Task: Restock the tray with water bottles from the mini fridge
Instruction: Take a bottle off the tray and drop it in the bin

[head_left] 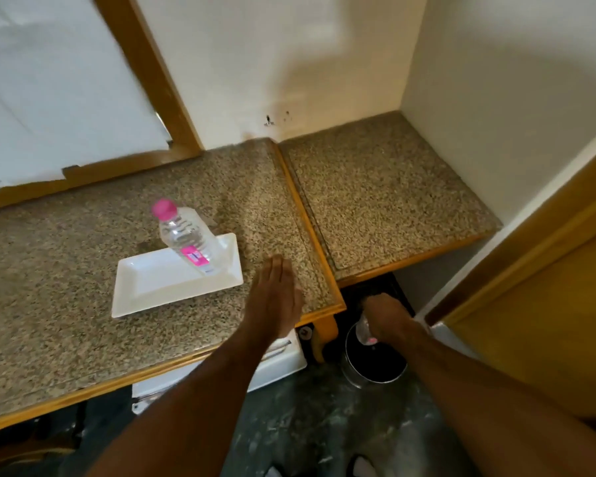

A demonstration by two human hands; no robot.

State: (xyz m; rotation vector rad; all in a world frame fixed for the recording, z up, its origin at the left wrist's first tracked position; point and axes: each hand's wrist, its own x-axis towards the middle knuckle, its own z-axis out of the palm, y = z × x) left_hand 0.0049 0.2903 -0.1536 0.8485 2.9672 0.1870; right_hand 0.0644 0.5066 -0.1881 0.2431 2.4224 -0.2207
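Note:
A white rectangular tray [152, 290] lies on the speckled granite counter [66, 304]. One clear water bottle [188, 241] with a pink cap and pink label stands on the tray's far right end. My left hand [274, 297] hovers flat over the counter just right of the tray, fingers straight, holding nothing. My right hand [389, 318] is low, below the counter's corner, closed around a second clear bottle [363, 330] with a pink label; most of that bottle is hidden by the hand. The white top edge of the mini fridge door [276, 359] shows under the counter.
A round dark bin [375, 364] with a metal rim sits on the floor directly under my right hand. A lower granite shelf [386, 201] fills the corner on the right. A wooden door [537, 321] stands at the far right, and a wood-framed panel [148, 74] rises behind the counter.

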